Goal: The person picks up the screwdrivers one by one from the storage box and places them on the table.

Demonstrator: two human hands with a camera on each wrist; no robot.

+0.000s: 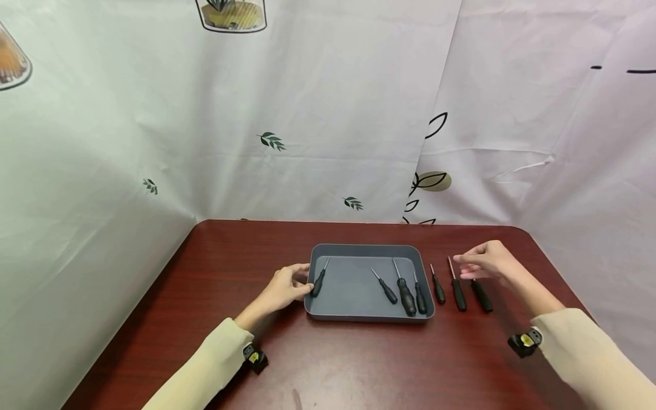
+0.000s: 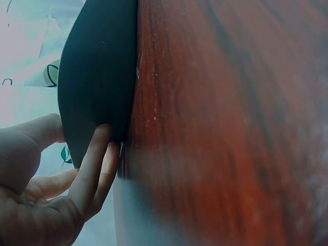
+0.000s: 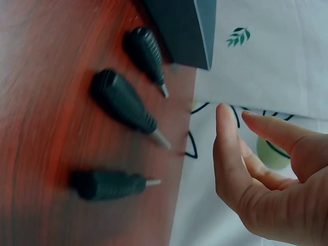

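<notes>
A grey rectangular tray (image 1: 366, 316) lies on the table with several black-handled screwdrivers inside. One small screwdriver (image 1: 319, 283) is by its left wall; a larger one (image 1: 406, 297) lies among the others at the right. My left hand (image 1: 287, 287) holds the tray's left side, thumb at the rim and fingers against the outer wall (image 2: 97, 66). To the right of the tray, three screwdrivers lie on the table: a short one (image 1: 438, 290), a longer one (image 1: 458, 296) and a third (image 1: 482, 297), its shaft partly hidden. Above them hovers my right hand (image 1: 487, 262), fingers bent, nothing between thumb and fingertips.
The dark red wooden table (image 1: 246, 250) has rounded far corners. White printed cloth (image 1: 318, 114) hangs behind it and along both sides. A small black camera (image 1: 254, 359) sits on the left wrist, and another (image 1: 525, 341) on the right.
</notes>
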